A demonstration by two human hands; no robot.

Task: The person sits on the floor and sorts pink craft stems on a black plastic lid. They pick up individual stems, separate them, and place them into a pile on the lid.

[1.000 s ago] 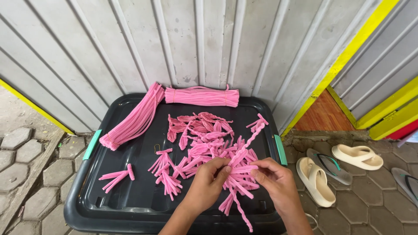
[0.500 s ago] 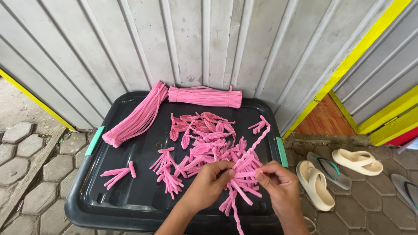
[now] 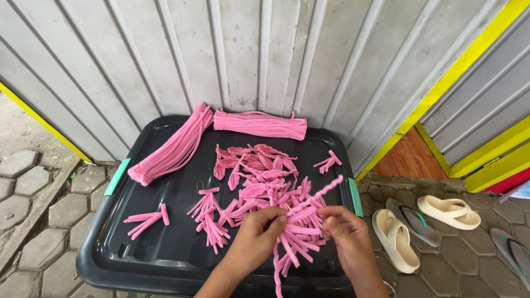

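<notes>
Between both hands [image 3: 301, 232], 1 pink pipe cleaner [image 3: 314, 197] is pinched.

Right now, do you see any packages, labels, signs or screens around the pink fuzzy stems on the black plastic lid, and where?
None that I can make out: no package, label, sign or screen shows.
Black plastic storage-box lid: on the paving, rectangular, teal clips at the sides, no label visible.
Pale blue-white corner: far right edge, cut off, too little to tell.
Left hand and right hand: both on a bunch of pink fuzzy stems.
</notes>
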